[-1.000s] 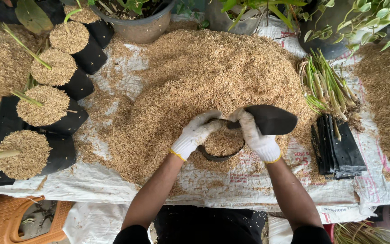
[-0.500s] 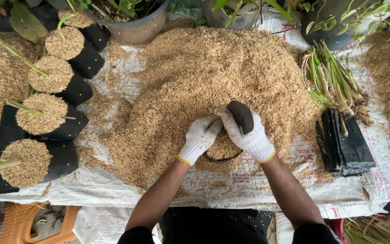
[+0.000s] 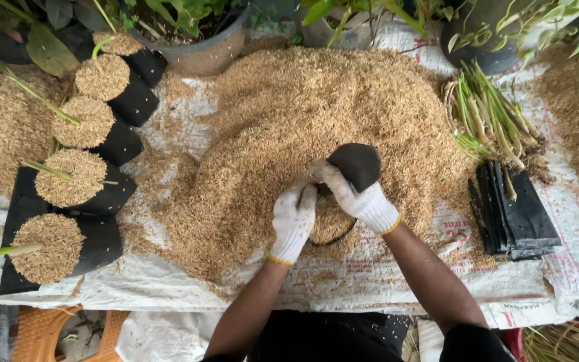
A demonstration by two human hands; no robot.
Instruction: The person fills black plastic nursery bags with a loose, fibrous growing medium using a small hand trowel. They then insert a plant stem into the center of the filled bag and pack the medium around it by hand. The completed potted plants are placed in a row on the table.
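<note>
At the centre of the frame, both white-gloved hands work a black plastic grow bag (image 3: 353,164) half sunk in the tan heap of rice husks (image 3: 316,114) — the right hand (image 3: 360,198) clamps its upper rim, the left hand (image 3: 293,220) presses flat on the husk filling, fingers together. Filled black bags (image 3: 95,245) line the left edge.

Both forearms are bare and rise from the bottom edge, the left from about 7 o'clock and the right from about 5 o'clock, converging near the middle. Each hand wears a white knit glove with a yellow cuff. The left hand (image 3: 293,218) lies palm down, fingers together and pointing to 12 o'clock. The right hand (image 3: 356,194) is angled toward 10 o'clock, its fingers curled closed in a grip, with its fingertips just beside the left hand's fingertips.
</note>
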